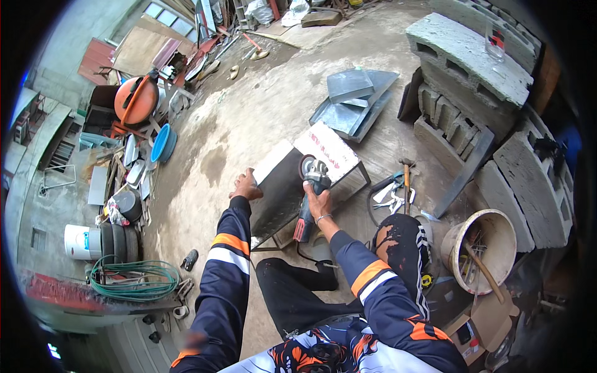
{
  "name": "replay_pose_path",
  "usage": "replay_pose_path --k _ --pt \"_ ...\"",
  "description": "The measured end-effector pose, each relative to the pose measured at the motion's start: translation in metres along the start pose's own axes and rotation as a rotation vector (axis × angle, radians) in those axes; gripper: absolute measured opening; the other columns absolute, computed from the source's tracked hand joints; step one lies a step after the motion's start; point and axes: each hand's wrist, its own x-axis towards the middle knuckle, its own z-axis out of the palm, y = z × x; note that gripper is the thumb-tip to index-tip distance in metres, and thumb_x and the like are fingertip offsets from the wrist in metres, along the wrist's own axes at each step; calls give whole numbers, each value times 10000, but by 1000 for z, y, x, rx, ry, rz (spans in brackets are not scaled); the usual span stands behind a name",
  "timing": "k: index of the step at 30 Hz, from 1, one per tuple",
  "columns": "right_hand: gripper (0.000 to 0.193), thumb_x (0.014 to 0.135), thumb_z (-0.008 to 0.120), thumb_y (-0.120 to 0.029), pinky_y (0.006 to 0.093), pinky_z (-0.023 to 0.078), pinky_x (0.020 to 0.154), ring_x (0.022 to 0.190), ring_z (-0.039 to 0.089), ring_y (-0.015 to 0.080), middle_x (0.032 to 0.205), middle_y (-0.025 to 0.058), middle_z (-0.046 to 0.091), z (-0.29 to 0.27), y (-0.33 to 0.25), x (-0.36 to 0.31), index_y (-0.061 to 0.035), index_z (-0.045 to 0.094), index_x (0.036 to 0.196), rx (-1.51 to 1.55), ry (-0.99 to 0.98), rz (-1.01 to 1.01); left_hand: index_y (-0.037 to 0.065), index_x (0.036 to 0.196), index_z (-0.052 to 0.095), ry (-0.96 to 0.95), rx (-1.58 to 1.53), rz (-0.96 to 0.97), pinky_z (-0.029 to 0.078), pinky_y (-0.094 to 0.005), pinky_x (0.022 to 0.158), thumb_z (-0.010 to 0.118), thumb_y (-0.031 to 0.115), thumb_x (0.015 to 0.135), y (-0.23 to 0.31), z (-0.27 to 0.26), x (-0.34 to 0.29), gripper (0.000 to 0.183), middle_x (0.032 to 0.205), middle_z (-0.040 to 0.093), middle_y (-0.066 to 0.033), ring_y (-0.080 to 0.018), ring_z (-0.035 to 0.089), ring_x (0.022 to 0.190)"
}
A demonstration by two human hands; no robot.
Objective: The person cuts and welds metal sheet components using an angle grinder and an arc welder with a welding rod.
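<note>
In the head view's centre, your right hand (318, 199) wraps the black-and-red angle grinder (305, 222) over the dark, box-shaped metal piece (281, 186). Your left hand (247, 184) touches its left edge; grip unclear. Brace firmly; guide the disc (305, 165) evenly. Stained concrete floor (186, 165) surrounds it.

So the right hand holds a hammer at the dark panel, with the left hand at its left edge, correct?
Wrong tool: in the head view, the right hand holds a grinder at the dark panel, with the left hand at its left edge; the hammer lies aside.
</note>
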Motion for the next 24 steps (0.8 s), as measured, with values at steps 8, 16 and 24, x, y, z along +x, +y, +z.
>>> replay_pose_path --k 8,16,24 --pt "777 758 730 -639 466 515 837 949 680 405 997 256 692 15 -18 3 58 628 1084 99 31 -95 249 1473 307 -10 -39 -17 325 -765 1015 735 86 703 -4 7 18 896 1511 368 -116 -383 328 1432" --pt "758 790 716 -621 468 508 854 977 668 412 1053 244 681 20 -21 5 -3 580 1208 68 64 -283 242 1481 300 -7 -56 24 295 -796 1017 739 96 714 -11 8 28 896 1524 371 -89 -376 360 1417" --pt "626 793 746 -581 417 531 692 737 683 273 811 132 688 7 -20 8 7 667 995 34 172 -295 233 1476 310 6 -55 53 288 -805 1011 721 96 737 -7 10 21 857 1522 390 -85 -369 374 1410"
